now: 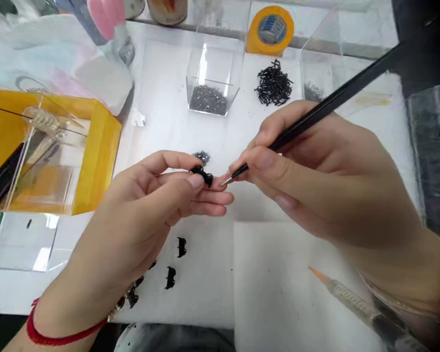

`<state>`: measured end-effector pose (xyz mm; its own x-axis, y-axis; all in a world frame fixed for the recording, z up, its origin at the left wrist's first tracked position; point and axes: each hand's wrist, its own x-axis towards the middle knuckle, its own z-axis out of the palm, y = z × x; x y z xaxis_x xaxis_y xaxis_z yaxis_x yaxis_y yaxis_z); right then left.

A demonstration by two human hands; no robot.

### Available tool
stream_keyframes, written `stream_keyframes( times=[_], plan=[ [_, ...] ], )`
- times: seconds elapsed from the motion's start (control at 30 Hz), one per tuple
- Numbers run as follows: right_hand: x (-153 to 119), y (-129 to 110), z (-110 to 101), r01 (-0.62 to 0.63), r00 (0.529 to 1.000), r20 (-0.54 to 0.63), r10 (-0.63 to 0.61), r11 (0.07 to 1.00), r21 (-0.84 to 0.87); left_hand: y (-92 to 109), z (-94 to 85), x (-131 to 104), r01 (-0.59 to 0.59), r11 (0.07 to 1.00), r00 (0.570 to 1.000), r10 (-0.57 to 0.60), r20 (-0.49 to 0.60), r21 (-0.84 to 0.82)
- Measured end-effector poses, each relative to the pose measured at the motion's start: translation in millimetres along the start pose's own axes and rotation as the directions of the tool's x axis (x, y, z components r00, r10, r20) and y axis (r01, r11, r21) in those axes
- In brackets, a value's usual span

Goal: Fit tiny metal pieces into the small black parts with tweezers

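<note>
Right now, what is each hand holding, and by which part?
The left hand pinches a small black piece at one end; the right hand holds a fine-tipped tool low on its shaft.

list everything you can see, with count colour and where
held part: 1, black, left fingers
pointed tool: 1, black, right fingers
similar parts: 4+, black, near edge
fine bits: one pile, silver, centre
clear boxes: 3+, colourless, far side and left
wiry pieces: one heap, black, far side
tape roll: 1, yellow, far side
open box: 1, yellow, left
syringe: 1, clear, orange tip, near right
left hand: 1, red bracelet
right hand: 1
</note>
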<state>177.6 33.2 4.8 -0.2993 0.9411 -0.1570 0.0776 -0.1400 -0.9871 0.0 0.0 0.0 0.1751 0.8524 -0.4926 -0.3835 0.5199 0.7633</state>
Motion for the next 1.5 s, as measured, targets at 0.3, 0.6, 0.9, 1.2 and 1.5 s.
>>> stream_keyframes(
  times=[0.3, 0.6, 0.9, 1.2, 1.5],
  plan=[
    [-0.6, -4.6, -1.1, 0.025, 1.000, 0.005, -0.025, 0.999, 0.048, 1.0, -1.0, -2.5, -0.027, 0.996, 1.000, 0.029, -0.012, 0.087],
    [-1.2, -9.2, 0.9, 0.071, 0.997, -0.025, -0.073, 0.995, -0.074, -1.3, 0.2, -7.7, -0.055, 0.965, 0.998, 0.053, 0.015, 0.256],
    [-1.0, -9.9, 0.4, 0.067, 0.998, 0.003, -0.067, 0.992, -0.108, -1.3, 0.1, -5.8, -0.056, 0.961, 0.998, 0.052, 0.022, 0.272],
    [-3.6, -9.0, 1.4, 0.137, 0.989, -0.030, -0.146, 0.969, -0.206, 0.2, 0.7, -7.2, -0.020, 0.972, 1.000, 0.015, 0.022, 0.234],
    [-4.0, -7.6, 5.0, 0.098, 0.993, -0.063, -0.104, 0.992, -0.080, 0.7, -0.1, -7.8, -0.046, 0.971, 0.999, 0.040, 0.030, 0.236]
  ],
)
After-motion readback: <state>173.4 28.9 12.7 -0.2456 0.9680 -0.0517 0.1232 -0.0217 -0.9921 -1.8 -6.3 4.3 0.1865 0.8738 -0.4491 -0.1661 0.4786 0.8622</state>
